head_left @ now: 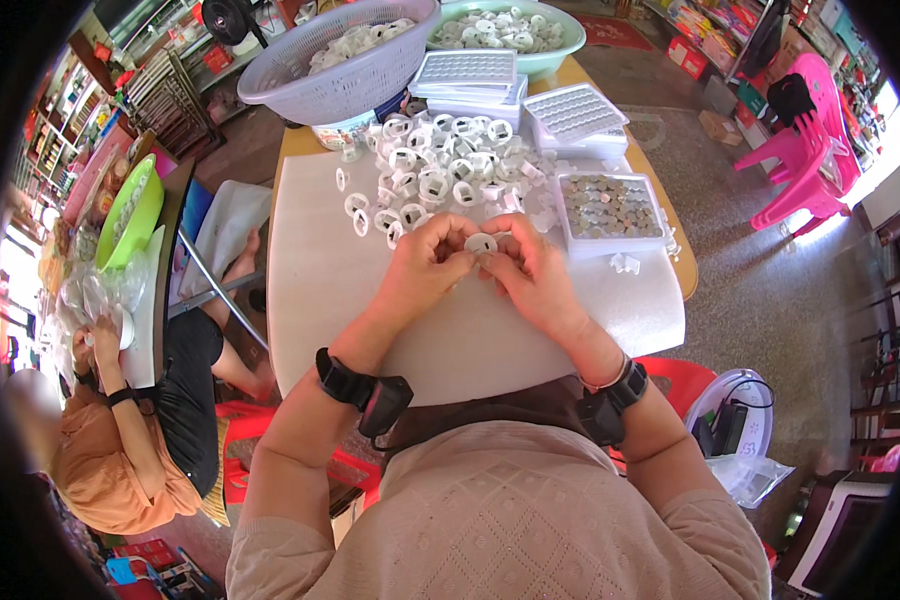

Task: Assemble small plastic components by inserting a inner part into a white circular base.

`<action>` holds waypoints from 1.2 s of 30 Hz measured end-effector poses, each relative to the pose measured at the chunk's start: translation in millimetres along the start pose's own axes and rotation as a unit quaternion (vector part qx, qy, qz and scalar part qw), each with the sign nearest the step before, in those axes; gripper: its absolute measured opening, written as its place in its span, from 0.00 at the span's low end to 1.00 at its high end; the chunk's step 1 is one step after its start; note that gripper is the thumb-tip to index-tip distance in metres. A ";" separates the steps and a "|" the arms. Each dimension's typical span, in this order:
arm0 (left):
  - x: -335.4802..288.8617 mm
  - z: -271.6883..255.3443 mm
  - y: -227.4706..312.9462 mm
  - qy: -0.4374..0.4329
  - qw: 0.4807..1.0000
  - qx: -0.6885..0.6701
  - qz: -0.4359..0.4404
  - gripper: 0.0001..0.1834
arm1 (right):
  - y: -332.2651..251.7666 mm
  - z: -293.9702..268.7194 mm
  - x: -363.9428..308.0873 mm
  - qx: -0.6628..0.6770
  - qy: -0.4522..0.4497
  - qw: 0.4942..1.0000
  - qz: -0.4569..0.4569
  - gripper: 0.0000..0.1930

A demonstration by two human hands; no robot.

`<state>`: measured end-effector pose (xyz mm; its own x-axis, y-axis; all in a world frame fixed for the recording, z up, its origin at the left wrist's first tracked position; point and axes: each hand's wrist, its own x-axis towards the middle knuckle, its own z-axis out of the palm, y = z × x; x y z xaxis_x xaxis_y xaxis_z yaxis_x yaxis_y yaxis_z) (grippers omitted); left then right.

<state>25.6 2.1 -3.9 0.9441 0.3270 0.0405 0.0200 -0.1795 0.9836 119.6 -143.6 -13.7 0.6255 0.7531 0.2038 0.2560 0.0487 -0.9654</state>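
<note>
Between both hands, over the near middle of the table, is a small white round plastic part (pixel 481 243) with a dark slot in it. My left hand (pixel 432 258) pinches its left side with thumb and fingers. On the other side, my right hand (pixel 526 268) grips it with bent fingers and thumb; its fingertips are partly hidden. Just beyond my hands lies a loose heap of similar white round parts (pixel 435 185). Right of the heap, a white tray (pixel 613 246) holds many small silvery round discs (pixel 610 205) that look like button cells.
Stacked white trays (pixel 575 112) and another stack (pixel 465 72) stand at the back. Behind them are a lavender basket (pixel 340 85) and a pale green basin (pixel 560 60), both full of white parts. A person (pixel 120 440) sits working at left. Pink chairs (pixel 810 150) stand at right.
</note>
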 end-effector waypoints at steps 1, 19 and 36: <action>-0.2 0.9 -0.9 0.000 1.000 -0.001 -0.001 0.10 | 2.0 0.0 0.1 0.000 0.000 1.000 0.001 0.09; 0.9 -0.8 4.0 -0.008 0.998 -0.048 -0.041 0.09 | -0.8 -5.6 3.9 0.120 -0.022 0.989 0.086 0.03; 4.2 2.0 -1.1 -0.015 0.998 -0.066 0.003 0.10 | 2.1 -1.2 2.5 0.080 -0.002 0.996 0.049 0.06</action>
<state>30.2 1.8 -5.2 0.9539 0.2971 0.0429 -0.0271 -0.0572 0.9980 122.5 -142.4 -15.0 0.6388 0.7618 0.1078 0.0735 0.0791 -0.9942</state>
